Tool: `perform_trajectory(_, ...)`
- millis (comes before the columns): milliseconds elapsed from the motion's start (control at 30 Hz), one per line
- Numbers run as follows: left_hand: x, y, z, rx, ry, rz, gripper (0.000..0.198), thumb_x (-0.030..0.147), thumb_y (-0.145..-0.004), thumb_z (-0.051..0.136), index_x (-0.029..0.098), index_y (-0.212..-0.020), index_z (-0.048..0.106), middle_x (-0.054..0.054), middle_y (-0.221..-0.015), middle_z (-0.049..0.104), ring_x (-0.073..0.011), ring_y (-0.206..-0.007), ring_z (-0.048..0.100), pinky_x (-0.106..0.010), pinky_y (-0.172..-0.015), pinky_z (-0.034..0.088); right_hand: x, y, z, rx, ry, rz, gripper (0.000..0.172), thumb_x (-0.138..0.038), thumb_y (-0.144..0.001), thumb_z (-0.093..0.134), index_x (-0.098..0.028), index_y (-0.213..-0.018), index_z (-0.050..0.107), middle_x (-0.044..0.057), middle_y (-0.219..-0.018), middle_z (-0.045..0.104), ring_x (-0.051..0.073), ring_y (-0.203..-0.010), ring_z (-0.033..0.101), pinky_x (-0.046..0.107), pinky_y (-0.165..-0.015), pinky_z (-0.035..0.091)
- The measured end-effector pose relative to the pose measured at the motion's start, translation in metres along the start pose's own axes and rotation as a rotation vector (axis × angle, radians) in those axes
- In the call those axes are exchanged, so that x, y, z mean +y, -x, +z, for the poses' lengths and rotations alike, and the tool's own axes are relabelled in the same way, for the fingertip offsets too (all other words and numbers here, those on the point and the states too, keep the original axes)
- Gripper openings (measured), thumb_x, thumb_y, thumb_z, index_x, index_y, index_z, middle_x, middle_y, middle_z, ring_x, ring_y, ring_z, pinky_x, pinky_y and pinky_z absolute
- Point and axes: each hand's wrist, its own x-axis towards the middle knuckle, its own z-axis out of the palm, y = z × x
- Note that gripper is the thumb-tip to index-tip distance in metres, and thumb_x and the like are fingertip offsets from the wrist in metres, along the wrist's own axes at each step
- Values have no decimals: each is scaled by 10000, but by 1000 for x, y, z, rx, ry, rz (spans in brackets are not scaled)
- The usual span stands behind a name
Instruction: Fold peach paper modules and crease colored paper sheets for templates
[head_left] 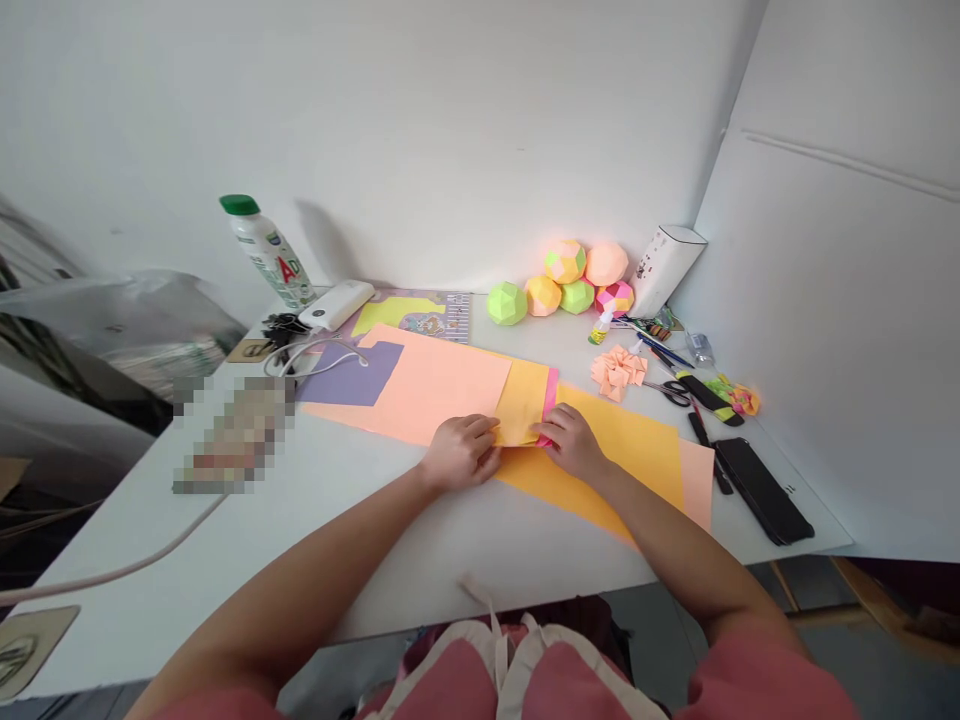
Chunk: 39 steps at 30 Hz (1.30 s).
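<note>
My left hand (459,452) and my right hand (571,441) both rest on a small yellow paper sheet (520,402) lying on the white table (375,540). Each hand pinches the sheet's near edge with curled fingers. A pink paper strip (551,390) shows along the yellow sheet's right side. Under them lie a large peach sheet (435,385) and a large orange sheet (637,440). A purple sheet (356,375) lies to the left.
Several paper balls (559,280) sit at the back by a white box (664,268). A bottle (268,252), a power bank (336,304) with cable, a paper flower (618,370), scissors (671,390), pens and a black phone (761,490) lie around.
</note>
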Motion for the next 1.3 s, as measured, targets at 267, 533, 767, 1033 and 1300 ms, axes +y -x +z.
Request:
perform_trajectory(267,19,-4,-4,31,254,-153,244,372,-910,468,207,-730,487,-93,-901,617,-180,-825,612,-321,-710,525,-8,1,7,49,-87,20,266,-35,-791,457,-234,-829,629,54,-782,636,200,-767,577,362,-686,518)
perform_trajectory(533,21,-5,-1,-13,507,-353,269,460,-879,516,234,-887,371,-37,-922,529,-139,-752,526,-289,-659,491,-11,0,5,61,-213,-12,220,-53,-747,471,-241,-824,556,58,-904,672,190,-826,628,358,-723,553)
perform_trajectory(767,21,-6,-1,-71,609,-500,296,470,-840,558,223,-946,433,-25,-904,523,-137,-742,496,-305,-692,483,-15,-3,3,39,-303,-61,393,-16,-673,494,-226,-1000,550,77,-924,617,217,-877,566,379,-739,553)
perform_trajectory(1033,24,-13,-6,-147,659,-572,264,453,-898,482,197,-837,502,-4,-797,542,-135,-704,511,-274,-630,454,-14,-3,5,-5,-323,-85,502,-4,-657,504,-210,-1114,530,88,-968,594,232,-904,535,410,-766,544)
perform_trajectory(1300,21,-1,8,-48,627,-530,168,364,-927,455,206,-983,440,-15,-884,517,-124,-737,529,-264,-628,465,-10,0,9,17,-324,-133,592,5,-665,492,-229,-1206,544,89,-977,583,231,-909,530,414,-751,547)
